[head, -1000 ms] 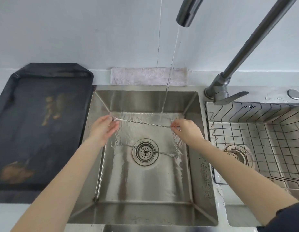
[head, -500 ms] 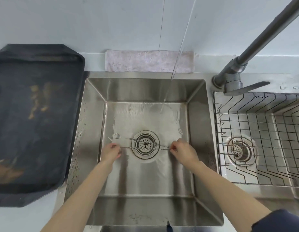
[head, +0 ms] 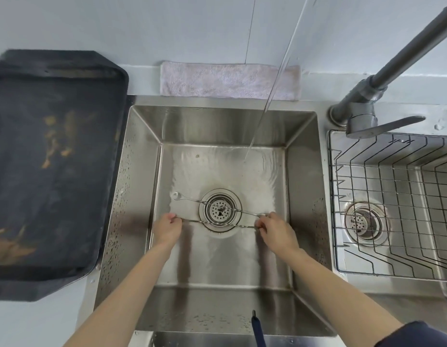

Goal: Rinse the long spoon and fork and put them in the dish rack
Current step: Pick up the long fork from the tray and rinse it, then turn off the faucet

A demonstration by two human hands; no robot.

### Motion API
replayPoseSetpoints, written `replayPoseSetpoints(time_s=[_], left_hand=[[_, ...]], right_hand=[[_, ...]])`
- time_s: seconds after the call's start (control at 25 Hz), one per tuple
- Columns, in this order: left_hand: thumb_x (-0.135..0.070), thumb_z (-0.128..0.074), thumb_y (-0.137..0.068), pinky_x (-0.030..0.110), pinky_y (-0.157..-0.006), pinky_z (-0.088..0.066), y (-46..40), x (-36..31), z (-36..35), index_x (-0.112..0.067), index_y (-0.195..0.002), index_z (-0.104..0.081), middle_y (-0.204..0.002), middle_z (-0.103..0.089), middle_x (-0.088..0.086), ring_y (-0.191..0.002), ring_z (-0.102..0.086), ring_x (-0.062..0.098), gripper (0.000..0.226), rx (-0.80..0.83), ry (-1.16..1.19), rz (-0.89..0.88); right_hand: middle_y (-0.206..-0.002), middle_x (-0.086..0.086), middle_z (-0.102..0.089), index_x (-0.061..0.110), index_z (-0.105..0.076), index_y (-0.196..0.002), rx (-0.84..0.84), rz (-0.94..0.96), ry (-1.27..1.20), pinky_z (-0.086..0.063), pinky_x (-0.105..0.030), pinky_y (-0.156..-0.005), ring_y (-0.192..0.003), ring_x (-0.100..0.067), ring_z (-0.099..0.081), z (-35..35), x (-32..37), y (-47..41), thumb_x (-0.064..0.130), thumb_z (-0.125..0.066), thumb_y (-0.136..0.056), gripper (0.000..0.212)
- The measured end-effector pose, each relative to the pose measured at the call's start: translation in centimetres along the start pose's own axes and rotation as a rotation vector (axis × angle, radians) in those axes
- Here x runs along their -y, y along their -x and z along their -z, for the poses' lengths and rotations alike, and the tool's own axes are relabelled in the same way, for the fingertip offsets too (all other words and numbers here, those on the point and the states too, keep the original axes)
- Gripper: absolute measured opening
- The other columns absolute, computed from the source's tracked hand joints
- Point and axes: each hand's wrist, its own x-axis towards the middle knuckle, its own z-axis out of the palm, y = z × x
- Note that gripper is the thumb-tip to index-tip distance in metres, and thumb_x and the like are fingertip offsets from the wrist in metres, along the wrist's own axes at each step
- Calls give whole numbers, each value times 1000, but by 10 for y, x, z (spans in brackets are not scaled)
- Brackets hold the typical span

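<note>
A long spoon (head: 192, 199) lies on the floor of the sink (head: 137, 196). Its small round bowl is at the left and its thin stem crosses the drain (head: 220, 209) toward my right fingers. Just in front of it, low over the drain's near edge, is a second long utensil with a twisted stem, taken to be the long fork (head: 217, 223). My left hand (head: 167, 230) pinches its left end and my right hand (head: 275, 232) pinches its right end, so both tips are hidden. The wire dish rack (head: 390, 273) sits in the right basin.
Water (head: 267, 106) runs from the tap onto the far part of the sink floor, away from both utensils. The grey faucet base and lever (head: 362, 113) stand at the back right. A black tray (head: 54, 159) lies to the left, and a folded cloth (head: 230, 81) lies behind the sink.
Both hands have brought the twisted utensil down from under the stream to just above the sink floor by the drain. The spoon has not moved.
</note>
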Motion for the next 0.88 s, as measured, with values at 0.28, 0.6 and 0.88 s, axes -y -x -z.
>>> replayPoseSetpoints(time_s=[0.28, 0.6, 0.88], left_hand=[[-12, -49, -89, 30, -87, -38, 9, -4, 15, -11, -91, -59, -97, -62, 11, -108, -53, 31, 10, 40, -211, -82], [-24, -45, -91, 34, -104, -39, 54, -30, 35, -13, -132, -44, -139, -49, 11, -128, -45, 29, 43, 178, -802, -410], [-25, -46, -90, 38, -103, -42, 116, -81, 37, -18, -134, -43, -137, -52, 10, -125, -50, 28, 44, 55, -967, -791]], right_hand=[[-126, -9, -58, 14, -57, -122, -41, 30, 9, -47, -36, -90, -116, -30, -54, 14, 10, 12, 14, -39, -95, 33], [-131, -8, -57, 16, -51, -132, -81, 151, 82, -42, -34, -102, -122, -27, -52, 43, 21, 44, 25, -50, -90, 42], [-146, -4, -44, 18, -41, -140, -222, 213, 120, -33, -35, -111, -134, -23, -41, 87, 21, 81, 32, -51, -92, 51]])
